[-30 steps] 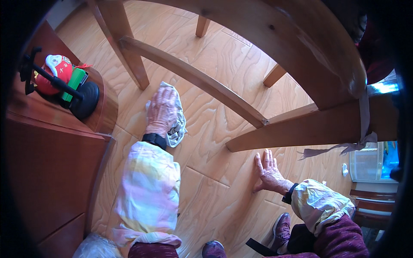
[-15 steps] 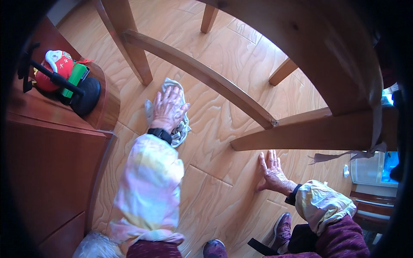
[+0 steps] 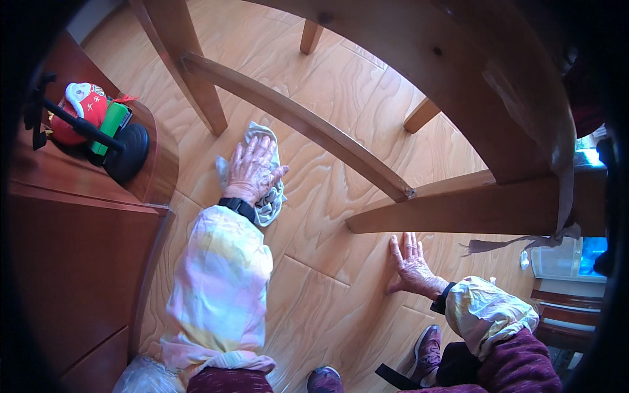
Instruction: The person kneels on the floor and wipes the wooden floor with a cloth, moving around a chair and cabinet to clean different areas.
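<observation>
Left hand (image 3: 251, 171) has its thumb out to the right now; a second ago it was tucked out of sight. Right hand (image 3: 413, 272) hardly shifted. Cloth (image 3: 270, 208) is on the floor (image 3: 314, 249), left of frame centre, under the left palm. Left fingers lie flat over it, slightly spread, no pinch visible; right fingers spread on bare floor, lower right of centre. Cloth looks light, soft, limp, not fragile, probably slides easily; best hold is the bunched folds at its lower right. Edges: cabinet (image 3: 85, 262) at left, chair leg (image 3: 202, 98) just beyond the cloth's upper left, chair rail (image 3: 301, 116) upper right. Most open room: between the hands, toward lower centre.
</observation>
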Motion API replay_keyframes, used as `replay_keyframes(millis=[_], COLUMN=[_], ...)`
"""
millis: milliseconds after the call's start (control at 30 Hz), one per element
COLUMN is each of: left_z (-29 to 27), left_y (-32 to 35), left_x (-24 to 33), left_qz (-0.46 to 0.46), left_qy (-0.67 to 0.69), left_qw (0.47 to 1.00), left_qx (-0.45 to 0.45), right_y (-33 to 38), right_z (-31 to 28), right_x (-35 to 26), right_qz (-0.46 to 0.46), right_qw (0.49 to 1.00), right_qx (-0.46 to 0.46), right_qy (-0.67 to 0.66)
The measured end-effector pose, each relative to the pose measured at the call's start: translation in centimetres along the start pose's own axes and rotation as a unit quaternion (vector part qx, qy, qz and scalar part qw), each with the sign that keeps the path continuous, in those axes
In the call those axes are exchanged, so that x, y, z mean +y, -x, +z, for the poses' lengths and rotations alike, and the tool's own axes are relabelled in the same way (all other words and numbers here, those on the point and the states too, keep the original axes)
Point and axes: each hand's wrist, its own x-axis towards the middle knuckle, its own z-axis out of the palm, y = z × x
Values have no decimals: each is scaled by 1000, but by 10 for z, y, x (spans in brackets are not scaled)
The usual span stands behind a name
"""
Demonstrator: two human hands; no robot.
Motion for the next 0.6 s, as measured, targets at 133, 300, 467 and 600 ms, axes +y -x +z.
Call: replay_keyframes(millis=[133,300,467,600], left_z=[-6,-4,3,-1], left_y=[12,4,-2,56], left_x=[-1,9,25,28], left_qz=[-53,-41,-123,-86], left_qy=[-60,22,-1,-3], left_qw=[989,999,990,994], left_qx=[-126,-9,-65,-72], right_y=[0,-1,-2,-3], right_z=[0,2,-1,2], right_x=[2,2,5,7], right_qz=[-14,-5,-6,-6], right_qw=[1000,1000,1000,1000], right_qx=[2,-4,-15,-17], right_qy=[-20,-8,-5,-8])
